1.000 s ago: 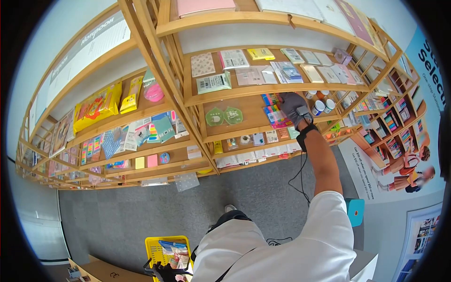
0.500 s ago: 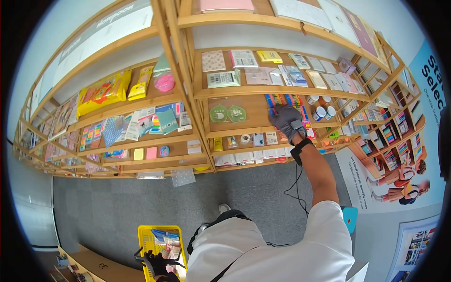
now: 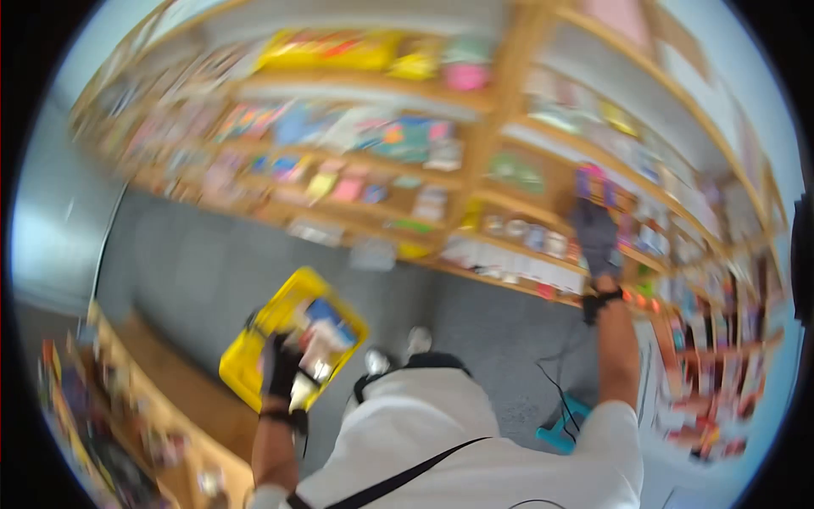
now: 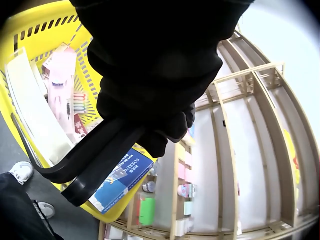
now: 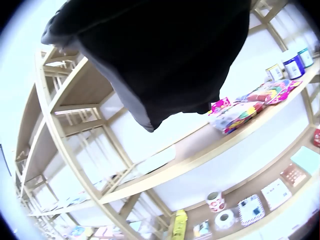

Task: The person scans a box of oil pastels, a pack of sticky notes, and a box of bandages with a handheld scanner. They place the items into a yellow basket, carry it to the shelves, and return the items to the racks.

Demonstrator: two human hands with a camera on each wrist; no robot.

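Note:
My left hand (image 3: 282, 366), in a black glove, grips the black handles (image 4: 95, 162) of a yellow basket (image 4: 30, 17). Inside the basket lie a blue Borren box (image 4: 124, 182), a pink packet (image 4: 61, 95) and other stationery. At the shelf, my gloved right hand (image 3: 596, 233) holds a pink and multicoloured pack (image 3: 591, 181) that shows just past the fingertips; most of the grip is hidden behind the glove. In the right wrist view a pink bit of pack (image 5: 220, 105) shows beside the fingers. Flat colourful packs (image 5: 272, 92) lie on the shelf beyond.
Jars (image 5: 294, 65) stand to the right of the packs. Green packets (image 3: 515, 174) lie to their left on the shelf. One level down are tape rolls (image 5: 225, 220) and small cards. A low wooden shelf (image 3: 170, 373) stands at lower left, a teal box (image 3: 561, 428) on the floor.
The head view has swung left and blurred. The basket and left hand have come up into fuller view. A pink pack now shows beyond the right hand's fingertips.

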